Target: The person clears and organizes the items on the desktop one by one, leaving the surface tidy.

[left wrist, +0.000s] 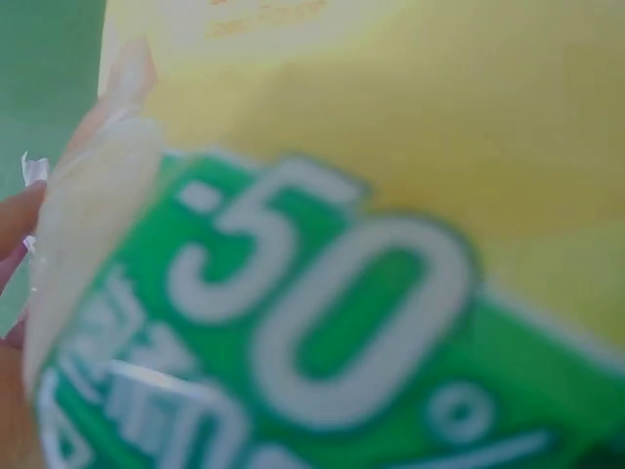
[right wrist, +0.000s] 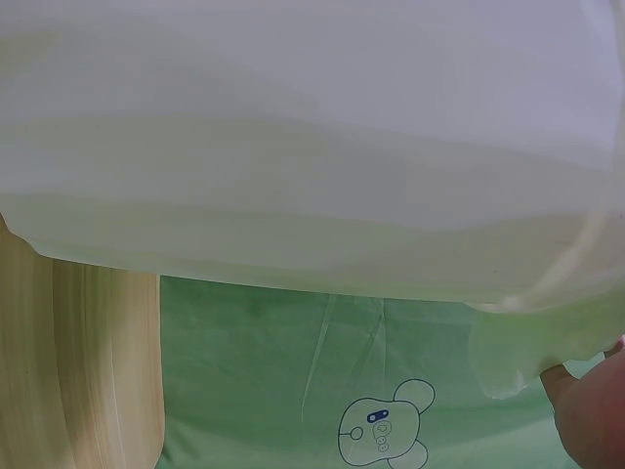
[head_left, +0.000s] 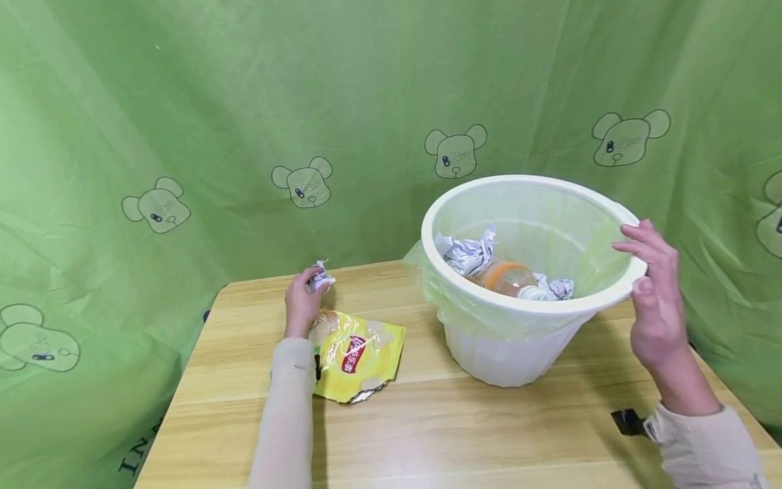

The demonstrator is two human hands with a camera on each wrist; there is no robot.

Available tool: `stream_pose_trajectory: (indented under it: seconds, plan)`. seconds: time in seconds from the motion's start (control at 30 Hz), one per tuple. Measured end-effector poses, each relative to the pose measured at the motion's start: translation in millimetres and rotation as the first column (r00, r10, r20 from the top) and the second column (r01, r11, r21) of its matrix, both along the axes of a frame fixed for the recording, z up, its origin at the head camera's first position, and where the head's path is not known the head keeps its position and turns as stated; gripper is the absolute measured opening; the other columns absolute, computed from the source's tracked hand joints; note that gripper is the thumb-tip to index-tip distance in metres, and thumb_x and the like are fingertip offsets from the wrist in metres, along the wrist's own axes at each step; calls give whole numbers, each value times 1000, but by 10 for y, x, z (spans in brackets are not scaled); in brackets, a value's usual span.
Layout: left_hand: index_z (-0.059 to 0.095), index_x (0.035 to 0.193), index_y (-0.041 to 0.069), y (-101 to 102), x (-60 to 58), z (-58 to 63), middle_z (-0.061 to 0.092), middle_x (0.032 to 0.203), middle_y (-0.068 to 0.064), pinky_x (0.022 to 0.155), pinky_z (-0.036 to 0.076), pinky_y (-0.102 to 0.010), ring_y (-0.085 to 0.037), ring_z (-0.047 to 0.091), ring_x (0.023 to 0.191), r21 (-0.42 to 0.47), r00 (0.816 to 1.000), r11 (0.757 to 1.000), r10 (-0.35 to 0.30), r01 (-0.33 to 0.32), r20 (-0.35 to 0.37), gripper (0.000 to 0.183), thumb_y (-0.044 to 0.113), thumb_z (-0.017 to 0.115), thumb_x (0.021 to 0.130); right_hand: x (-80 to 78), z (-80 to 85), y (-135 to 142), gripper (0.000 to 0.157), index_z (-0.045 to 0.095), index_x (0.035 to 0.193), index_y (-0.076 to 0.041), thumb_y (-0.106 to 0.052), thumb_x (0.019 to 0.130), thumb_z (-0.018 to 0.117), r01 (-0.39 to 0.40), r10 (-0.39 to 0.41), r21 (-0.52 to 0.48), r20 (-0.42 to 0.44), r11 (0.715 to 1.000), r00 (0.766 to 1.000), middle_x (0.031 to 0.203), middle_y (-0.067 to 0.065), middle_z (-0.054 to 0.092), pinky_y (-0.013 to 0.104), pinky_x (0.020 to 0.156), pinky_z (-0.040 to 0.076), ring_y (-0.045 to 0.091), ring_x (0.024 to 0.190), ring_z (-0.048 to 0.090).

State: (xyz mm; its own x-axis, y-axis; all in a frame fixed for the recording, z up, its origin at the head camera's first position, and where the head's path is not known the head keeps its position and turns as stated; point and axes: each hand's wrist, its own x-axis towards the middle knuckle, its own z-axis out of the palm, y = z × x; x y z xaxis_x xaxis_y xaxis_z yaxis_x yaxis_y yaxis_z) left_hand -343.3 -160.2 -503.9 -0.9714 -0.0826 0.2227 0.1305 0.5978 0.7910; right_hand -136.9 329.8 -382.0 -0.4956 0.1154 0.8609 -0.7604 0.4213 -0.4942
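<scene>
My left hand (head_left: 302, 302) is at the table's far left edge, fingers and thumb pinching a small crumpled paper (head_left: 321, 278). Just below that wrist lies a yellow Lay's chip bag (head_left: 381, 353), torn along its near edge. The bag (left wrist: 391, 127) fills most of the left wrist view. To the right, a white trash bin (head_left: 507, 353) leans a little, and my right hand (head_left: 660, 305) holds its rim, fingertips over the edge. Inside the bin are crumpled papers (head_left: 470, 255) and a plastic bottle (head_left: 510, 280) with an orange band. The right wrist view shows mostly the bin's wall (right wrist: 312, 166).
A thin pale-green liner (head_left: 446, 299) hangs over the bin's outer side. The wooden table (head_left: 391, 435) backs onto a green curtain (head_left: 366, 102) printed with bear heads. A small black object (head_left: 628, 422) is by the right sleeve.
</scene>
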Motion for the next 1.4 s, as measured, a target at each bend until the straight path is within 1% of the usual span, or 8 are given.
stream_pose_trajectory:
  seconds: [0.23, 0.33, 0.57, 0.7, 0.8, 0.97, 1.17, 1.4]
  plan:
    - [67, 135, 15, 57, -5, 94, 63, 134, -17, 108, 49, -53, -37, 59, 122, 40, 998, 999, -17, 20, -65, 42, 16, 76, 94, -7, -16, 13, 52, 51, 128, 18, -29, 108, 39, -3, 3, -4, 11, 1000, 1000, 153, 2, 46, 43, 133, 5, 28, 155, 26]
    - [67, 135, 15, 79, 1, 124, 64, 133, -16, 106, 50, -52, -36, 59, 121, 53, 997, 998, -27, 31, -78, 43, 15, 77, 93, -6, -13, 8, 52, 51, 128, 18, -29, 108, 39, -2, 2, -7, 9, 1000, 1000, 152, 1, 46, 43, 133, 6, 28, 155, 26]
    - [67, 134, 17, 136, 13, 195, 64, 132, -14, 107, 51, -55, -35, 59, 121, 79, 994, 996, -39, 47, -105, 43, 14, 78, 92, 2, 7, -17, 52, 51, 127, 19, -29, 109, 39, 1, -1, -5, -1, 1000, 1000, 152, 1, 47, 42, 133, 7, 27, 154, 27]
    - [67, 134, 18, 169, 28, 253, 64, 133, -12, 103, 55, -49, -32, 59, 122, 95, 993, 994, -40, 50, -111, 43, 15, 77, 93, 3, 8, -18, 53, 51, 127, 19, -29, 109, 39, 4, -4, -1, -3, 1000, 1000, 152, 1, 47, 43, 133, 7, 27, 154, 27]
    - [66, 134, 18, 198, 43, 302, 64, 131, -11, 99, 59, -44, -30, 60, 120, 129, 992, 990, -46, 62, -118, 43, 15, 77, 93, 4, 8, -16, 53, 50, 127, 19, -29, 109, 39, 4, -4, 1, -2, 1000, 1000, 152, 1, 47, 43, 133, 7, 27, 154, 27]
    - [67, 133, 19, 272, 67, 428, 64, 130, -8, 97, 61, -38, -27, 60, 122, 172, 985, 981, -62, 89, -158, 43, 15, 78, 92, 2, -5, -7, 53, 50, 128, 19, -29, 109, 39, 7, -7, 1, 7, 1000, 1000, 152, 1, 46, 43, 133, 7, 27, 155, 27]
    - [68, 132, 18, 380, 129, 623, 65, 130, -8, 97, 61, -40, -27, 61, 122, 201, 971, 971, -84, 130, -223, 41, 15, 78, 92, -6, -25, 9, 53, 50, 128, 19, -29, 109, 39, 11, -11, -3, 13, 1000, 1000, 152, 0, 46, 43, 133, 6, 27, 155, 26]
    - [68, 131, 18, 480, 200, 758, 66, 130, -7, 92, 62, -34, -25, 65, 118, 232, 965, 961, -89, 148, -248, 38, 17, 77, 93, -9, -33, 8, 52, 51, 128, 18, -29, 109, 39, 10, -10, -6, 14, 1000, 1000, 152, 0, 46, 42, 133, 7, 27, 155, 26]
